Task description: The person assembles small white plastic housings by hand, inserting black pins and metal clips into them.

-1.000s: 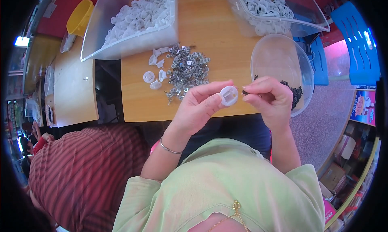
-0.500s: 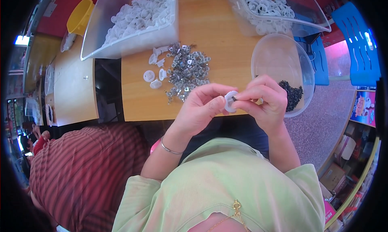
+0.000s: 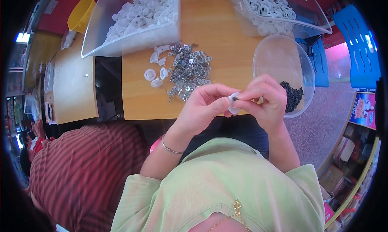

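Observation:
My left hand (image 3: 204, 106) pinches a small white round plastic part (image 3: 233, 104) at the near edge of the wooden table (image 3: 141, 98). My right hand (image 3: 264, 100) meets it from the right, its fingertips holding a tiny dark piece against the part. Both hands hover just in front of the table edge, above my lap. A heap of small silver metal pieces (image 3: 188, 70) and a few loose white parts (image 3: 155, 72) lie on the table just beyond my left hand.
A clear round bowl (image 3: 283, 58) with small black pieces (image 3: 292, 95) sits to the right. Two clear bins of white parts (image 3: 141, 17) (image 3: 270, 7) stand at the back. A person in a striped red shirt (image 3: 81, 167) sits at my left. A yellow bowl (image 3: 81, 13) lies far left.
My right hand, apart from the white part a second ago, has closed in on it; both hands now pinch together around the part.

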Available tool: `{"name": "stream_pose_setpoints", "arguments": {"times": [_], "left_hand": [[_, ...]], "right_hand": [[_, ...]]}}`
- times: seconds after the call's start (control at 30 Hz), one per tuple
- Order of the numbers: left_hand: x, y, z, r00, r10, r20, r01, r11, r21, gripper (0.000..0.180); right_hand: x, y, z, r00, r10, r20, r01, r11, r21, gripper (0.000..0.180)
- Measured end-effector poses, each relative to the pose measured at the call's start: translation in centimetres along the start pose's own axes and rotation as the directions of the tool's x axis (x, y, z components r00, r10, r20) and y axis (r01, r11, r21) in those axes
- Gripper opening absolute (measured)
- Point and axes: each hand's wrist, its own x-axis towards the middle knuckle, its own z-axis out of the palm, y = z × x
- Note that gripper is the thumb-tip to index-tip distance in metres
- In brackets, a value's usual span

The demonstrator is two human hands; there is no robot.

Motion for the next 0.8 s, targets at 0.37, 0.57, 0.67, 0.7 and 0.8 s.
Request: {"name": "stream_pose_setpoints", "arguments": {"times": [0.37, 0.57, 0.67, 0.7, 0.8], "left_hand": [[0.1, 0.1, 0.4, 0.999, 0.019, -0.051, -0.02, 1.0, -0.016, 0.026], [0.3, 0.3, 0.2, 0.993, 0.095, -0.07, -0.091, 0.995, 0.048, 0.024], [0.4, 0.2, 0.5, 0.988, 0.119, -0.095, -0.112, 0.991, 0.07, 0.021], [0.3, 0.2, 0.6, 0.988, 0.119, -0.094, -0.112, 0.991, 0.071, 0.021], [0.3, 0.2, 0.7, 0.979, 0.158, -0.126, -0.14, 0.98, 0.139, 0.02]], "right_hand": [[-0.8, 1.1, 0.4, 0.966, 0.255, 0.049, -0.25, 0.861, 0.443, 0.022], [-0.8, 0.6, 0.5, 0.964, 0.265, 0.026, -0.263, 0.935, 0.239, 0.019], [-0.8, 0.5, 0.7, 0.955, 0.295, 0.025, -0.291, 0.919, 0.265, 0.018], [-0.8, 0.5, 0.9, 0.955, 0.295, 0.025, -0.291, 0.919, 0.265, 0.018], [-0.9, 0.5, 1.0, 0.948, 0.317, 0.027, -0.31, 0.901, 0.304, 0.016]]}}
